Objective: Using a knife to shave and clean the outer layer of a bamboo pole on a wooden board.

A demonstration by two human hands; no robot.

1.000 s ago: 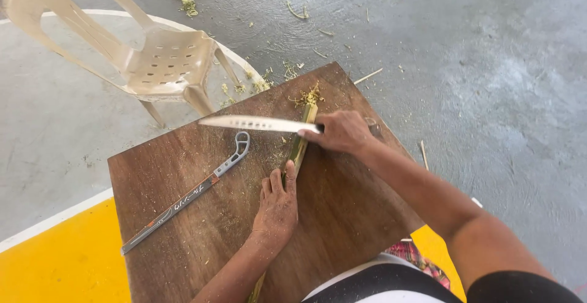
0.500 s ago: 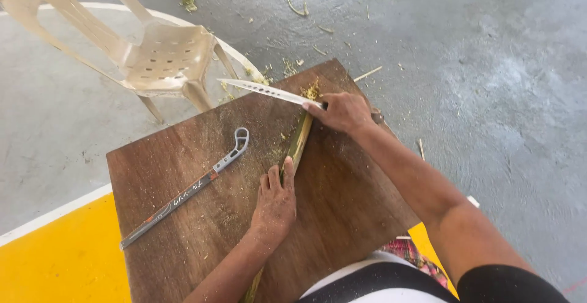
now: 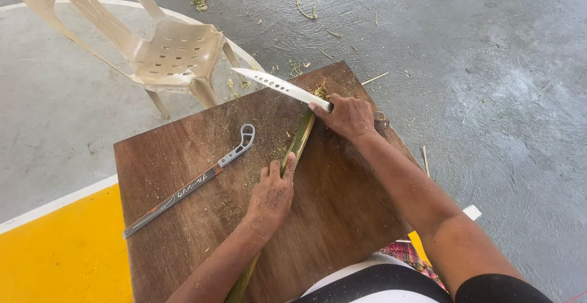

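While our left hand (image 3: pixel 272 194) presses flat-fingered on the green stalk (image 3: pixel 298 144), our right hand (image 3: pixel 348 115) grips the perforated knife (image 3: pixel 278 86) raised at its frayed tip, poised for a trimming chop.

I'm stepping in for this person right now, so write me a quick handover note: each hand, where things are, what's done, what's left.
Left hand: flat on the green stalk, pinning it to the wooden board.
Right hand: grips the perforated knife, blade raised over the stalk's far end.
Second blade with grey handle lies unused on the board's left side.
Done: shavings litter the board and the floor.
Left: most of the stalk looks uncut.
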